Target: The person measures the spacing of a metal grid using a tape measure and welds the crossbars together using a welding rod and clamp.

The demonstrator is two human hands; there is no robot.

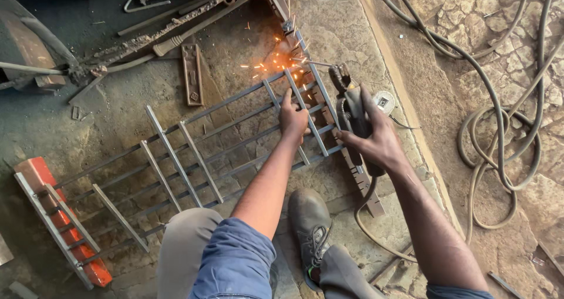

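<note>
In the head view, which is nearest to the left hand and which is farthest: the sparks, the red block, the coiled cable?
From the left hand, which rests on the metal grille:
1. Sparks: nearest, just above the hand at the grille's far end.
2. Coiled cable: farther, off to the right on the stone ground.
3. Red block: farthest, lower left under the grille's other end.

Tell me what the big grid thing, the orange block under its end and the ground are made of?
The grid looks like bare grey steel bars: dull metallic sheen, and sparks fly where the tool in the right hand meets it. The left hand presses on it. The orange block is probably painted metal or brick; unclear. The ground looks like rough stone or concrete, pitted and dusty.
</note>
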